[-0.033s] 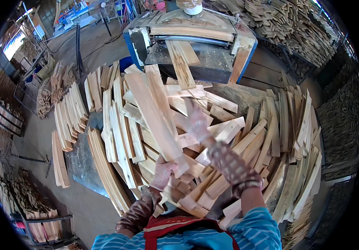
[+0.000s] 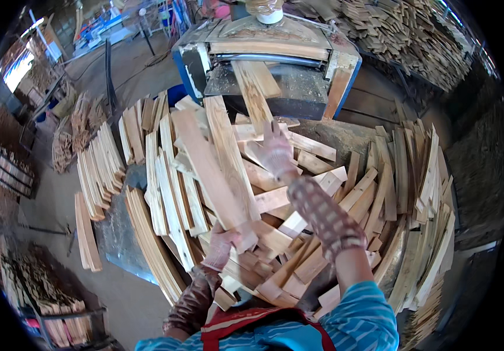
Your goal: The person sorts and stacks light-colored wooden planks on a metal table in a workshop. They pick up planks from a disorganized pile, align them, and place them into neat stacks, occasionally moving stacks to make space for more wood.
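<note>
In a pale knitted glove, my left hand (image 2: 221, 248) grips the near end of a long wooden board (image 2: 206, 167), which slants up and to the left over the pile. My gloved right hand (image 2: 276, 155) reaches forward with its fingers stretched out. Its fingertips are at the near end of another board (image 2: 252, 96) that sticks out of the planing machine (image 2: 298, 93); whether they touch it I cannot tell. Beside the held board lies one more long board (image 2: 228, 146) with darker grain.
Loose wooden pieces (image 2: 272, 202) lie jumbled in front of me. Rows of slats stand along the right (image 2: 421, 205) and left (image 2: 152, 251) sides of the table. A big wood stack (image 2: 398, 35) rises at the back right. Bundled slats (image 2: 97, 164) stand at the left.
My right hand has moved forward to the end of the board at the machine. My left hand, with its board, has shifted slightly left and toward me.
</note>
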`<action>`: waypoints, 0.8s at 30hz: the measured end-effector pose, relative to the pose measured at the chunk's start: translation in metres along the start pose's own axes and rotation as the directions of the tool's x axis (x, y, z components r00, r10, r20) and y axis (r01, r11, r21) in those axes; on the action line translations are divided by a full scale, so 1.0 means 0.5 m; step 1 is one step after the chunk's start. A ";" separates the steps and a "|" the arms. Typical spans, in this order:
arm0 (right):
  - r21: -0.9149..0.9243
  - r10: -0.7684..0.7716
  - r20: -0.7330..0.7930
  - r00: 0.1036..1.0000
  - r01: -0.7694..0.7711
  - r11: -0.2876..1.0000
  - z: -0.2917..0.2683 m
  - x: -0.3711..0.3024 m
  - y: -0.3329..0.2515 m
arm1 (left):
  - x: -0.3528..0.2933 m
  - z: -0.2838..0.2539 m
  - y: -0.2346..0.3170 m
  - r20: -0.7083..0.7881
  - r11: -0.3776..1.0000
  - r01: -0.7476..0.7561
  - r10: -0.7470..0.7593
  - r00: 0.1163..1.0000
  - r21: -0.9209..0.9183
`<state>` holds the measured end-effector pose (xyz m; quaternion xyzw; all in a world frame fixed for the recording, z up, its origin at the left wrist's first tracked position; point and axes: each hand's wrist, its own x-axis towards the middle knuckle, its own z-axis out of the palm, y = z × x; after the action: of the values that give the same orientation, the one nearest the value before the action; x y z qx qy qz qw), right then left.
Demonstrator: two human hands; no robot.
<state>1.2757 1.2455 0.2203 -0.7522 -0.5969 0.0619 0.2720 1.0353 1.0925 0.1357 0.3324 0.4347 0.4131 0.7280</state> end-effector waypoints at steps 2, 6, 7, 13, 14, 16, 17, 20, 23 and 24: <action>-0.053 0.101 -0.031 0.994 -0.102 0.993 -0.032 0.088 0.010 | 0.034 -0.069 0.004 0.087 0.949 -0.183 0.166 0.982 0.256; -0.187 0.266 -0.016 0.964 -0.264 0.946 0.107 0.164 0.028 | 0.094 -0.144 -0.008 -0.133 0.960 -0.001 0.040 0.990 0.280; -0.185 0.251 -0.007 0.968 -0.248 0.951 0.141 0.155 0.012 | 0.139 -0.231 -0.088 -0.290 0.907 -0.090 0.224 0.930 0.411; 0.210 0.032 0.263 0.964 -0.090 0.974 -0.097 -0.171 0.093 | 0.111 -0.051 -0.025 -0.198 0.764 -0.323 0.502 0.842 0.559; 0.130 -0.018 0.200 0.980 -0.008 0.991 -0.110 -0.243 0.159 | 0.099 -0.011 -0.015 -0.125 0.659 -0.279 0.496 0.860 0.698; -0.017 0.028 0.097 0.995 -0.027 0.999 -0.157 -0.374 0.257 | 0.112 0.030 -0.021 -0.097 0.588 -0.188 0.418 0.903 0.787; 0.026 0.009 0.016 1.000 -0.010 1.000 -0.196 -0.423 0.315 | 0.097 0.077 -0.011 -0.146 0.619 -0.096 0.329 0.933 0.780; 0.111 0.169 -0.305 0.937 -0.141 0.984 -0.303 -0.530 0.467 | 0.163 0.029 -0.099 0.023 0.619 -0.309 0.425 0.905 0.722; 0.131 0.413 -0.534 0.738 -0.410 0.903 -0.378 -0.591 0.647 | 0.174 0.074 -0.106 -0.078 0.456 -0.150 0.444 0.893 0.877; 0.159 0.478 -0.603 0.639 -0.492 0.856 -0.391 -0.614 0.736 | 0.186 0.082 -0.116 -0.089 0.419 -0.131 0.467 0.880 0.898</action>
<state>1.5894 0.8427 0.1364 -0.8640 -0.2497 -0.1253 0.4189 1.1168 1.1450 0.0698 0.6546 0.6288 0.3072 0.2860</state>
